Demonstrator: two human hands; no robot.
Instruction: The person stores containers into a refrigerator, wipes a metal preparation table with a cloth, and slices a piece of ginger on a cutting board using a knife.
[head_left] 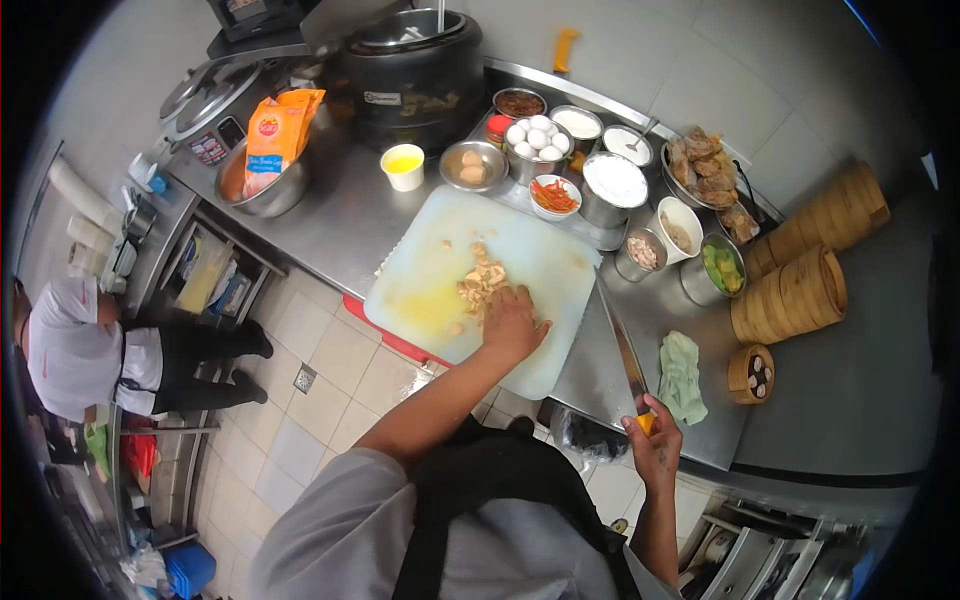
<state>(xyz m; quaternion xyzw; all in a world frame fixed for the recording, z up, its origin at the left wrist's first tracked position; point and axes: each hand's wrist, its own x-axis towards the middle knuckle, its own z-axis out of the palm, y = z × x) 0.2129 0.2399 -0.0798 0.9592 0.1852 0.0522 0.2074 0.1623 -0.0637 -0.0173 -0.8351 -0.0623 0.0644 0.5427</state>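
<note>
My left hand rests on the white cutting board, fingers spread at the lower edge of a pile of chopped tan pieces. A few loose bits lie apart from the pile, and a yellow wet smear covers the board's left half. My right hand is closed around the yellow handle of a long knife, to the right of the board. Its blade points up and away, alongside the board's right edge.
Behind the board stand a bowl of eggs, a bowl of orange strips and a tub of white powder. A green cloth and bamboo steamers are at right. A person stands at far left.
</note>
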